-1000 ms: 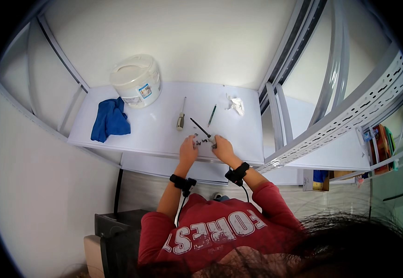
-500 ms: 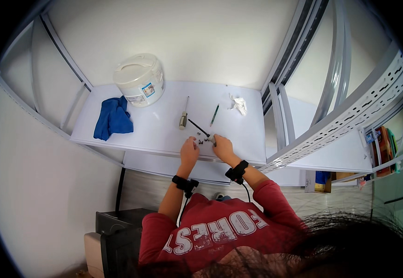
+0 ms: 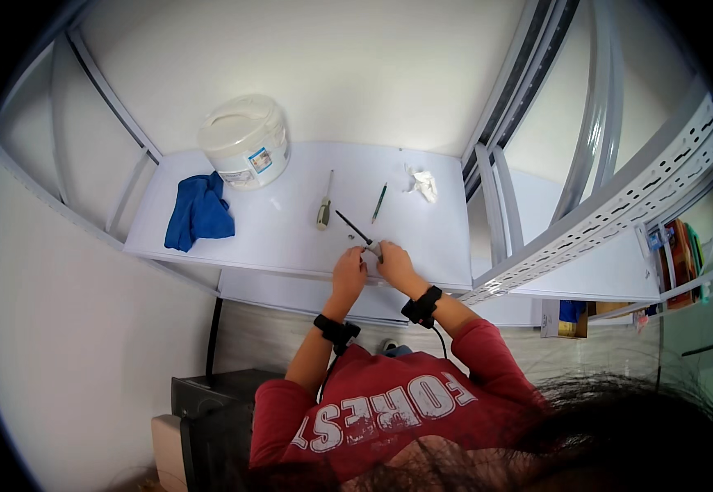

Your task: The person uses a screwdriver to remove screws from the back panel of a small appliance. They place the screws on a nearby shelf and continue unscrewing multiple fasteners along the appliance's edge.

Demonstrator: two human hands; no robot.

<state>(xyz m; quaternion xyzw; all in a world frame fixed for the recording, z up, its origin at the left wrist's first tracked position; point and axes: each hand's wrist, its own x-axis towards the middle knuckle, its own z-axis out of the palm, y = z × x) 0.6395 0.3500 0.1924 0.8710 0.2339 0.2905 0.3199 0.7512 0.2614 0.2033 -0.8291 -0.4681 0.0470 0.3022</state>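
Observation:
My right hand (image 3: pixel 396 266) is closed round the light grey handle of a screwdriver (image 3: pixel 355 225), whose thin black shaft points away and to the left over the white shelf board (image 3: pixel 274 230). Close beside it, my left hand (image 3: pixel 348 275) has its fingers pinched near the handle; whatever is between them is too small to make out. A tiny dark metal piece (image 3: pixel 351 237) lies just beyond the left fingertips. A second screwdriver (image 3: pixel 324 211) with a greenish handle lies farther back, and a slim green pencil (image 3: pixel 380 203) rests to its right.
A white lidded bucket (image 3: pixel 246 143) stands at the back left, with a crumpled blue cloth (image 3: pixel 200 211) in front of it. Crumpled white tissue (image 3: pixel 424 186) lies at the back right. A perforated metal shelf post (image 3: pixel 602 213) rises on the right.
My left hand has moved right and forward, up to the right hand, over where several small dark pieces lay. The right hand and its screwdriver have barely shifted.

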